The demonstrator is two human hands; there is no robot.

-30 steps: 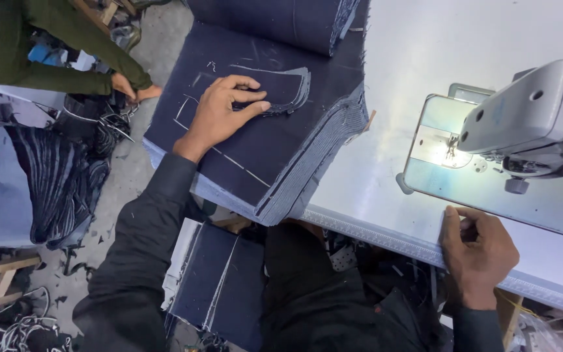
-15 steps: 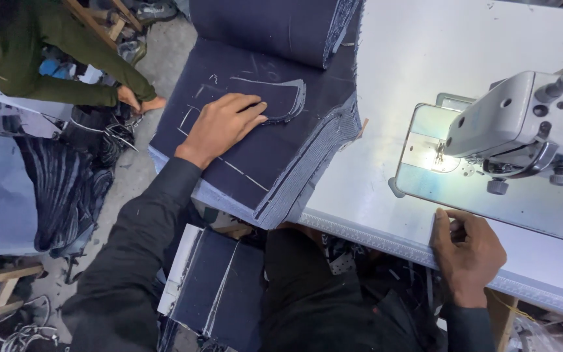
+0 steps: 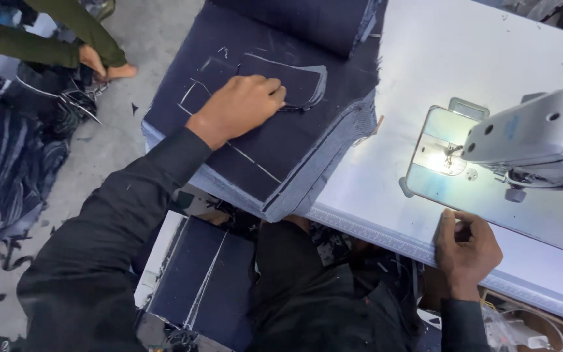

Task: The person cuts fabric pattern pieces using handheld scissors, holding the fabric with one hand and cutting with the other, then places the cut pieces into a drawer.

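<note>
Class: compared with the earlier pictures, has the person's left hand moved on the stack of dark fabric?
No. The left hand stays flat by the small cut piece atop the fabric stack.

My left grip (image 3: pixel 242 104) now lies flatter on the small curved denim piece (image 3: pixel 294 81) than a second ago, its fingertips drawn back from that piece's far edge toward its near end. My right grip (image 3: pixel 465 244) sits at the front edge of the surface (image 3: pixel 490 52), closer under the sewing machine (image 3: pixel 535 137) than before, thumb now raised onto the edge.
</note>
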